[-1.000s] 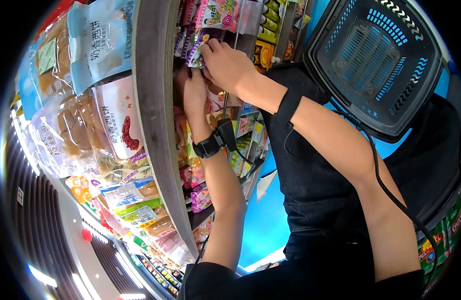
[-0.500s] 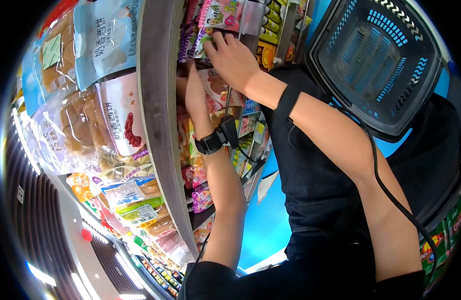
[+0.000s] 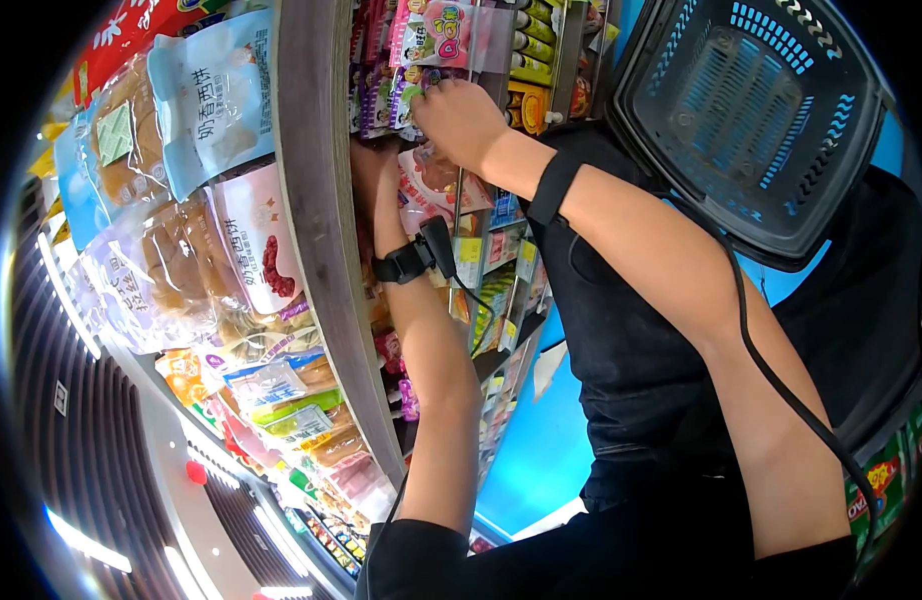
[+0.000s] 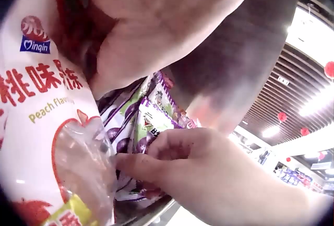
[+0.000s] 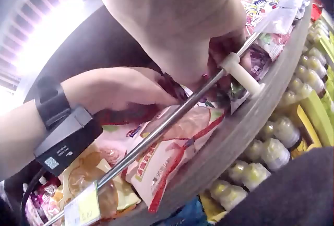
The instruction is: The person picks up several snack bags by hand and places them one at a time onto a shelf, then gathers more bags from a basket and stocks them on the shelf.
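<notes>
My right hand point(image 3: 461, 125) is at the front of a row of purple grape candy packets point(image 4: 151, 116) on the shelf. Its thumb and bent forefinger pinch at their edge in the left wrist view. Deeper in the shelf, my left hand point(image 3: 375, 172) reaches in behind a white and pink peach jelly bag point(image 4: 49, 95). That hand's fingers are mostly hidden, and I cannot tell whether they hold anything. The jelly bag stands upright beside the grape packets, behind a metal rail point(image 5: 156, 127).
A grey shelf board point(image 3: 316, 190) with bagged bread point(image 3: 196, 250) runs along the left. Pink candy bags point(image 3: 436, 35) lie past the grape packets. A black shopping basket point(image 3: 741, 130) is at the right. Yellow-green bottles point(image 5: 274, 153) line a lower shelf.
My left hand and forearm have moved a little further in along the shelf. My right hand stays at the grape packets, its fingers now more bent. The head view has shifted slightly.
</notes>
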A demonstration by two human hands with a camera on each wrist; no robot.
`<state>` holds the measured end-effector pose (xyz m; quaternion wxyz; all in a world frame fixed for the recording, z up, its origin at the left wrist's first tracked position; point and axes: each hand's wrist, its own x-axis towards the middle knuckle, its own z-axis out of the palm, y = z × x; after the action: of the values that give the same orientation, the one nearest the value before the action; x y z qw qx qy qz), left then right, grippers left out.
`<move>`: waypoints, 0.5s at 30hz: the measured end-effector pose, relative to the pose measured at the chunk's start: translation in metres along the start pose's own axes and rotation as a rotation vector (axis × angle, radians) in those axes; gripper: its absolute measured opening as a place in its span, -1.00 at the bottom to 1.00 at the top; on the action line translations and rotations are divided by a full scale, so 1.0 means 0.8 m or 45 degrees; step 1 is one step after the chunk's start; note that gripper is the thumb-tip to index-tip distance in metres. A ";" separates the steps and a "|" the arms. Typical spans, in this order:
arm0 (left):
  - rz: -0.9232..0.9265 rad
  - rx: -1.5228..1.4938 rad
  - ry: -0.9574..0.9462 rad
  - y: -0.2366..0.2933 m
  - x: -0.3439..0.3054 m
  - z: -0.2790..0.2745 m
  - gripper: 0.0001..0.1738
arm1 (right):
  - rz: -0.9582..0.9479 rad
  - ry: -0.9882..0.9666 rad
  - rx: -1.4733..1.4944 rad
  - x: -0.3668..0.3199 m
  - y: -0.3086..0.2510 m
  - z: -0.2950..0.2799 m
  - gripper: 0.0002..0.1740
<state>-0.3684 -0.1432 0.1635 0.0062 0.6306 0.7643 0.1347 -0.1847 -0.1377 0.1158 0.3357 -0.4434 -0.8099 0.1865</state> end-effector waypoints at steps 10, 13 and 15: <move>-0.207 0.336 -0.007 0.078 -0.030 -0.015 0.01 | -0.068 0.050 -0.026 -0.009 0.004 -0.004 -0.86; -0.150 0.273 0.039 0.064 -0.037 -0.005 -0.06 | -0.103 0.007 -0.059 -0.014 0.008 -0.006 -0.84; -0.191 0.256 -0.052 0.088 -0.046 -0.019 -0.11 | -0.127 0.169 -0.052 -0.019 0.010 0.001 -0.85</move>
<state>-0.2955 -0.1701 0.1877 -0.0312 0.5719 0.8186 0.0437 -0.1747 -0.1460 0.1046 0.3886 -0.4207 -0.8105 0.1232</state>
